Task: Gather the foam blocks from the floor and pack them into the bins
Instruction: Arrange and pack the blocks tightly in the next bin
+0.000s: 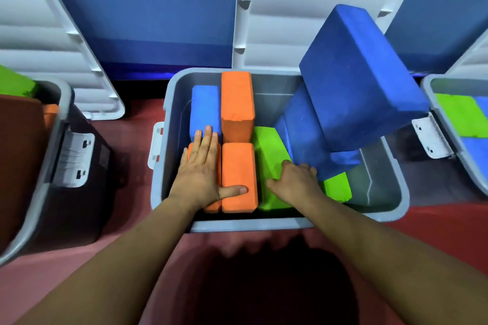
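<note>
Along the middle bin's (250,225) near-left corner, the left hand (200,174) lies flat, fingers straight, pressing the orange blocks (239,166). The right hand (295,182) curls its fingers round the green block (269,155) beside them. The foam looks light and squashy; grip the long sides. A dark blue block (361,79) leans tilted over the right rim. Red floor (435,232), blue wall (145,8) behind.

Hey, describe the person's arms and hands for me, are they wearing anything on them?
Nothing is worn. The left hand and right hand have no gloves, and no rings, watch or bracelets show. The left forearm and right forearm are uncovered to the frame's edge, with no sleeve in view. The visible fingernails are short and unpainted.
</note>
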The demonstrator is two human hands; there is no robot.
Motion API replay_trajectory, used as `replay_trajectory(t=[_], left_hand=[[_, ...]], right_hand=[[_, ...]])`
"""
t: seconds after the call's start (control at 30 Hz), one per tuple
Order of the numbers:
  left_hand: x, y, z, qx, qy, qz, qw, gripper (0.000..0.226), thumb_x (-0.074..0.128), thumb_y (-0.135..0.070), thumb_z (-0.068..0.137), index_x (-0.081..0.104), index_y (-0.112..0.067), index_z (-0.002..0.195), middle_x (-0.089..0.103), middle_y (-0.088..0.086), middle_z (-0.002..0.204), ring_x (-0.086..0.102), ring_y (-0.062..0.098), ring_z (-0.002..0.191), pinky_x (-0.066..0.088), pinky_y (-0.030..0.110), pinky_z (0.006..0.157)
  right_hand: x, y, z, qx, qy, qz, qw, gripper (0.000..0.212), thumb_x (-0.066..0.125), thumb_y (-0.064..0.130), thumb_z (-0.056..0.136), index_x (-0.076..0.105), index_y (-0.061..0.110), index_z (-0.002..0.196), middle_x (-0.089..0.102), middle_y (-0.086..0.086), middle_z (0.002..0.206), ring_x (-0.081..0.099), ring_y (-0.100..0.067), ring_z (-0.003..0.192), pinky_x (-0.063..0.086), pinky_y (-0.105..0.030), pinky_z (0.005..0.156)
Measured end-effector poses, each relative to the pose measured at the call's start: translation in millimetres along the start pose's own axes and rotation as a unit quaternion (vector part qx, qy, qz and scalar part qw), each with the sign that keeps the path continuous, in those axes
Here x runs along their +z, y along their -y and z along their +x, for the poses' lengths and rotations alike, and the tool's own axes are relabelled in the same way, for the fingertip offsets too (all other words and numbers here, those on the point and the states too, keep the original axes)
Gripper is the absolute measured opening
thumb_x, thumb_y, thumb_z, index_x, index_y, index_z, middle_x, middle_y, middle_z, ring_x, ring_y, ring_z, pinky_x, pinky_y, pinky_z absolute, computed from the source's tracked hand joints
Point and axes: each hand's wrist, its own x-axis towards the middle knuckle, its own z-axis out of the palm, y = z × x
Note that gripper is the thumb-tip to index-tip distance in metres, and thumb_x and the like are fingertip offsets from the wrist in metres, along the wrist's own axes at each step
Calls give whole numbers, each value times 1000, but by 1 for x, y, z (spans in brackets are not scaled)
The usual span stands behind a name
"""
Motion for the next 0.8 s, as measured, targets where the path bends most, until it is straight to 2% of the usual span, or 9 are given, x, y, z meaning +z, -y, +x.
replay_trajectory(t=[0.07,0.2,0.3,0.43,0.53,0.6,0.63,0.7,0.8], left_hand=[[0,-1,0,3,4,3,1000,151,27,-105,42,-14,-13,155,-31,-3,158,-27,16,146,4,50,120],[1,1,0,7,0,-1,1000,152,20,-107,40,-14,-13,155,-31,-3,158,-27,17,146,4,51,120],[0,2,-1,5,2,1,1000,151,25,-105,42,-14,-13,155,-31,-3,158,-25,18,147,4,50,120],[1,2,-2,5,-4,-1,1000,147,33,-101,46,-13,-13,155,-31,-3,158,-24,19,147,3,49,120],[2,1,-1,7,-4,1,1000,147,35,-100,47,-14,-13,155,-30,-3,158,-25,18,147,3,49,120],[2,0,0,7,-3,4,1000,147,34,-101,47,-14,-14,155,-31,-3,158,-25,18,147,3,49,120],[3,1,0,6,-3,5,1000,148,33,-102,46,-13,-13,155,-31,-3,158,-25,18,147,4,50,120],[4,4,1,3,-6,1,1000,150,28,-105,44,-13,-13,155,-29,-3,159,-24,18,148,5,50,120],[3,4,2,2,7,-2,1000,152,22,-107,40,-13,-14,155,-29,-4,159,-24,18,148,8,53,121]], right_hand=[[6,-8,-1,12,12,21,1000,57,58,49,82,47,12,125,58,-21,122,47,-39,118,36,-42,98],[13,-11,-10,15,47,101,994,69,65,42,86,27,18,139,55,-21,116,42,-38,122,43,-39,93],[-3,-2,-9,-9,-5,90,996,54,62,35,89,36,15,133,58,-20,112,44,-40,120,45,-40,91],[-60,4,-14,-6,-85,76,993,52,52,57,83,55,32,128,50,-17,123,49,-38,117,43,-42,95],[-93,7,-4,-41,-44,35,998,47,50,61,80,64,28,111,59,-9,121,53,-30,116,44,-37,88],[-95,12,11,-67,28,18,997,50,50,61,84,63,23,113,61,-7,126,55,-29,116,46,-34,87],[-90,14,17,-73,66,36,995,55,51,61,86,60,21,124,58,-7,133,55,-28,118,47,-33,89],[-75,15,25,-52,125,133,982,74,51,64,89,40,19,147,49,-5,144,53,-29,123,48,-34,87],[-48,6,21,-34,131,181,974,80,46,55,98,13,11,156,37,-12,155,44,-30,135,40,-34,101]])
